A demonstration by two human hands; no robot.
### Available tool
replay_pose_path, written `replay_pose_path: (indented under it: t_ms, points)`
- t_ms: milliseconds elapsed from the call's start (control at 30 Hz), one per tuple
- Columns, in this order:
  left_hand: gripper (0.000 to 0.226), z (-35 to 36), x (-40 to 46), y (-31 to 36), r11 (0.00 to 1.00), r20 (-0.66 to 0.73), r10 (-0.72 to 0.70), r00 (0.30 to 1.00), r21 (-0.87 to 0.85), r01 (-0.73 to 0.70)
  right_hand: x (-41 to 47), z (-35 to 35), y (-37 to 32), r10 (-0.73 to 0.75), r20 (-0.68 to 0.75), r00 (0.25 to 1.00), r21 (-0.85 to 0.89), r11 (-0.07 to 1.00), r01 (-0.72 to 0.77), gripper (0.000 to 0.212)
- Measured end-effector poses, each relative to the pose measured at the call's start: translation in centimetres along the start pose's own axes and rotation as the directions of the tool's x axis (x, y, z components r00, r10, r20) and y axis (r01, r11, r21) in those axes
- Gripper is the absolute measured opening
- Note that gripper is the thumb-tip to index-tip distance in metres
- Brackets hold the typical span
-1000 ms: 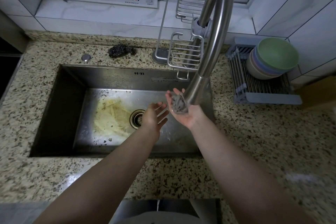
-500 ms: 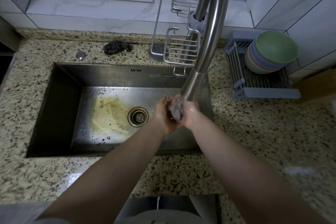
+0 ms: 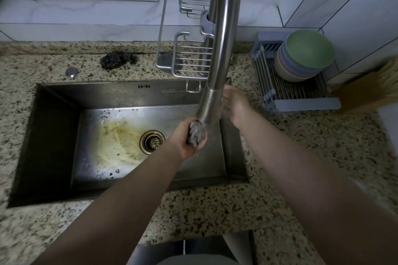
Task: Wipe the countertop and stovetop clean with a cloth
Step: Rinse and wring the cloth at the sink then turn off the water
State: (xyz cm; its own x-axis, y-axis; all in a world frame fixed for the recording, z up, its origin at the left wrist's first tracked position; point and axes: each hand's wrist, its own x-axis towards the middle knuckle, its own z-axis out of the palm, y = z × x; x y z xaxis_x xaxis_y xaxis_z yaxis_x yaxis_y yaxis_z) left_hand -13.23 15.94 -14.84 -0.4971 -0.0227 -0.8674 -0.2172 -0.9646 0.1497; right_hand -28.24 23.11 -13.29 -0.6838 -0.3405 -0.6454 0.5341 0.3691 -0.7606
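Note:
A small grey cloth (image 3: pixel 195 133), wrung into a wad, sits in my left hand (image 3: pixel 184 138), which is closed around it just under the faucet spout (image 3: pixel 217 71) over the steel sink (image 3: pixel 53 135). My right hand (image 3: pixel 233 103) is blurred, raised to the right of the spout near the sink's back right corner, fingers apart and holding nothing. The speckled granite countertop (image 3: pixel 312 157) surrounds the sink. No stovetop is in view.
A yellowish stain (image 3: pixel 116 142) lies on the sink floor beside the drain (image 3: pixel 152 141). A dark scouring pad (image 3: pixel 116 60) and a wire rack (image 3: pixel 189 58) stand behind the sink. Stacked bowls (image 3: pixel 303 56) rest on a grey drying rack (image 3: pixel 297 97) at the right.
The cloth has passed from my right palm into my left hand. My right hand has let go and moved up and right, away from the spout.

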Motion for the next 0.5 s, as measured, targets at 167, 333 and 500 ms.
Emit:
replay_pose_path:
  t_ms: [167, 333, 500]
  points:
    - [0.032, 0.0, -0.1, 0.4, 0.999, 0.050, -0.017, 0.999, -0.048, 0.020, 3.9, -0.5, -4.0, -0.116, -0.057, 0.992, -0.035, 0.993, 0.114, 0.030]
    - [0.021, 0.3, 0.3, 0.4, 0.999, 0.015, -0.031, 0.999, -0.010, 0.031, 6.6, -0.5, -7.6, -0.216, -0.027, 0.976, -0.138, 0.968, 0.210, 0.064]
    - [0.012, 0.6, 0.3, 0.8, 1.000, 0.000, -0.026, 1.000, 0.007, 0.026, 9.1, 0.5, -10.4, -0.131, -0.042, 0.991, -0.128, 0.984, 0.124, 0.068]
